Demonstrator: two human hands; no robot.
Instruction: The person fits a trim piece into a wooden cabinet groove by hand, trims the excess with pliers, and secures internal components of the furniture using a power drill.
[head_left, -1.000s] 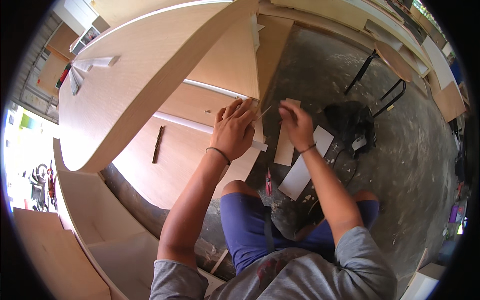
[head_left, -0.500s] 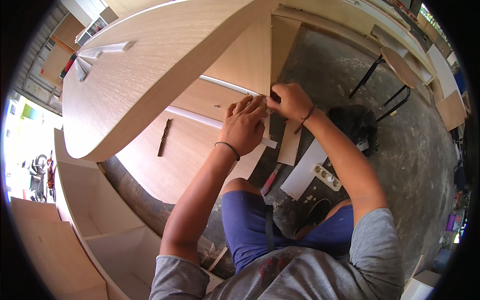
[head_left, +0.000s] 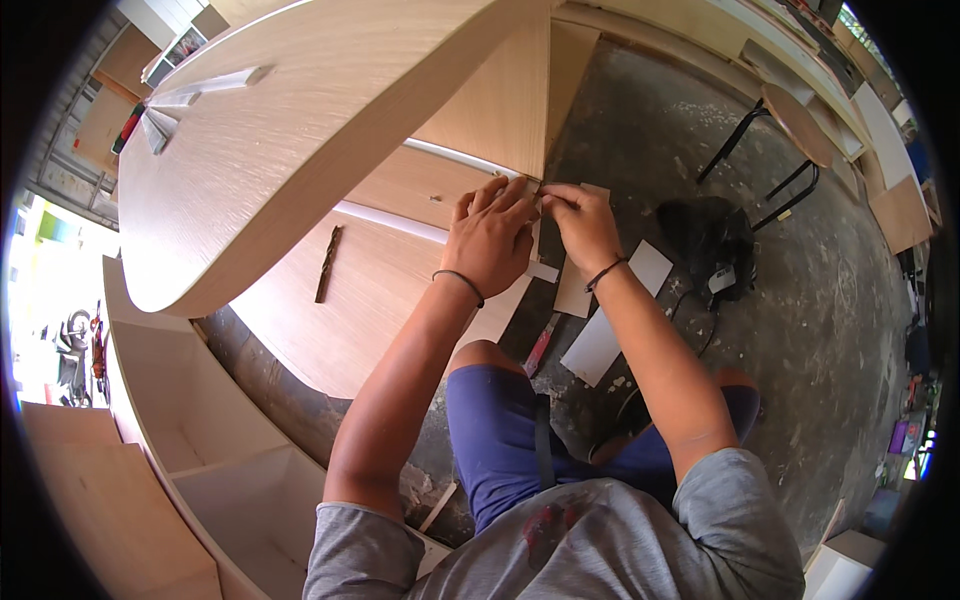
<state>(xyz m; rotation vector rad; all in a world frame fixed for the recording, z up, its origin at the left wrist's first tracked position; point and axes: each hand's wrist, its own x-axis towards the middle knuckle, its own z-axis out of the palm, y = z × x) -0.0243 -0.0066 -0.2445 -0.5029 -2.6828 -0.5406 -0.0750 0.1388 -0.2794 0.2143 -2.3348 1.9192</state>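
My left hand [head_left: 487, 238] lies palm down near the right edge of a light wood-grain board [head_left: 385, 310], its fingers lying over the board by a thin white strip [head_left: 460, 157]. Close against its fingertips, my right hand [head_left: 583, 225] pinches at the board's corner; anything between finger and thumb is too small to make out. A second white strip [head_left: 390, 220] crosses the board and passes under my left hand. A small screw [head_left: 435, 198] and a dark twist drill bit [head_left: 328, 265] rest on the board.
A large round-cornered panel [head_left: 300, 130] rises at the left, above the board. White cabinet compartments [head_left: 215, 400] stand lower left. On the concrete floor are a red-handled tool [head_left: 541, 348], a white offcut [head_left: 590, 350] and a black bag [head_left: 708, 245]. A stool [head_left: 797, 125] stands far right.
My right hand has dropped slightly and turned, with its forearm swinging inward, covering the white power strip. My right knee has shifted right. My left hand stays nearly in place.
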